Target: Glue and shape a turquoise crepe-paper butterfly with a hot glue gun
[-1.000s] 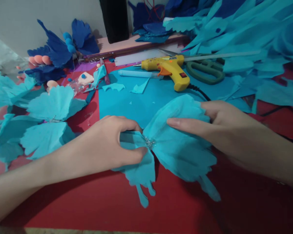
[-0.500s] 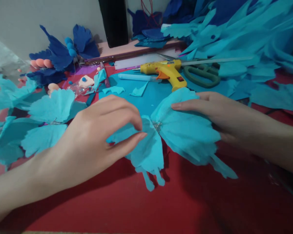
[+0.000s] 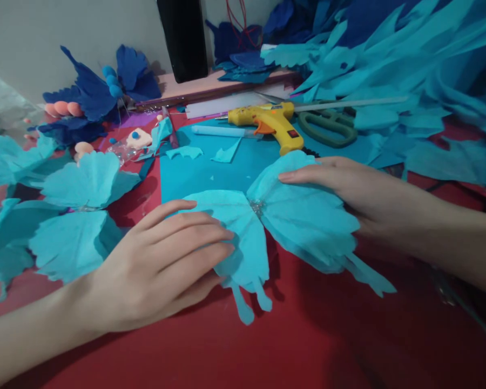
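A light-blue crepe-paper butterfly (image 3: 247, 254) with layered wings, tail strips and a silvery wire-like binding at its middle is between my hands. My right hand (image 3: 344, 189) grips its right wing, the thumb on top and the other fingers mostly hidden behind. Across the left wing lie the slightly bent fingers of my left hand (image 3: 166, 259), closed over the paper; its thumb is hidden beneath. The butterfly is tilted above the red work surface (image 3: 267, 351).
Behind the hands are a yellow glue gun (image 3: 271, 121), green-handled scissors (image 3: 328, 127) and paper scraps on a blue sheet (image 3: 186, 175). More light-blue butterflies (image 3: 81, 210) lie left. Dark-blue butterflies (image 3: 101, 86), a black phone (image 3: 184, 40) and heaped blue paper (image 3: 389, 70) stand at the back.
My left hand has moved down from near the butterfly's middle, changing from a loose pinch to fingers laid over the left wing. My right hand keeps its grip.
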Demonstrator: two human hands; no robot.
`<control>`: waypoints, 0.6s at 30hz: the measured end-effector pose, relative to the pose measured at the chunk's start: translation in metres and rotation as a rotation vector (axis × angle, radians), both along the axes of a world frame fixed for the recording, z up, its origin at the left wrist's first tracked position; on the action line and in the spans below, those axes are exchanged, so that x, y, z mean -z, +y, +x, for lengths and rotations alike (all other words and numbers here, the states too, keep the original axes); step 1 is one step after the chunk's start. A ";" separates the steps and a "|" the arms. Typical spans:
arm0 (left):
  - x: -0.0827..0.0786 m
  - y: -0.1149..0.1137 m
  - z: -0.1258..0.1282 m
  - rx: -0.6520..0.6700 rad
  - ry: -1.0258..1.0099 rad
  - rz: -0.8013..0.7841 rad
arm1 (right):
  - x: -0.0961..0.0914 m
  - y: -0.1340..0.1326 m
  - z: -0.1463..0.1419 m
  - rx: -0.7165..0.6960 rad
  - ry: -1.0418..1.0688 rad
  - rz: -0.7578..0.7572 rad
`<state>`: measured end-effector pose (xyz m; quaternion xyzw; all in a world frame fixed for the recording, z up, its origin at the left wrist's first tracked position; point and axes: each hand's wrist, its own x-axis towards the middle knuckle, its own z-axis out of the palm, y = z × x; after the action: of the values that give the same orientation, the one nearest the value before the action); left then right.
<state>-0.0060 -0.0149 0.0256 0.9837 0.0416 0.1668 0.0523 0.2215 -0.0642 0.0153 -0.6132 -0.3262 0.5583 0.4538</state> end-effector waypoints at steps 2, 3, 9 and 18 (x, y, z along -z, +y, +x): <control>0.002 -0.001 -0.001 0.030 -0.018 0.053 | 0.001 -0.001 -0.002 0.040 0.093 -0.091; 0.003 -0.001 -0.002 0.044 -0.024 0.081 | 0.002 -0.001 -0.003 0.047 0.133 -0.118; 0.008 -0.005 -0.010 0.052 0.019 0.147 | 0.002 -0.004 -0.006 0.037 0.214 -0.104; 0.011 -0.005 -0.009 0.055 0.022 0.133 | 0.004 -0.005 -0.009 0.025 0.245 -0.103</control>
<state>-0.0147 -0.0203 0.0146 0.9875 0.0039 0.1570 -0.0092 0.2126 -0.0696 0.0118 -0.5670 -0.2318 0.6393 0.4649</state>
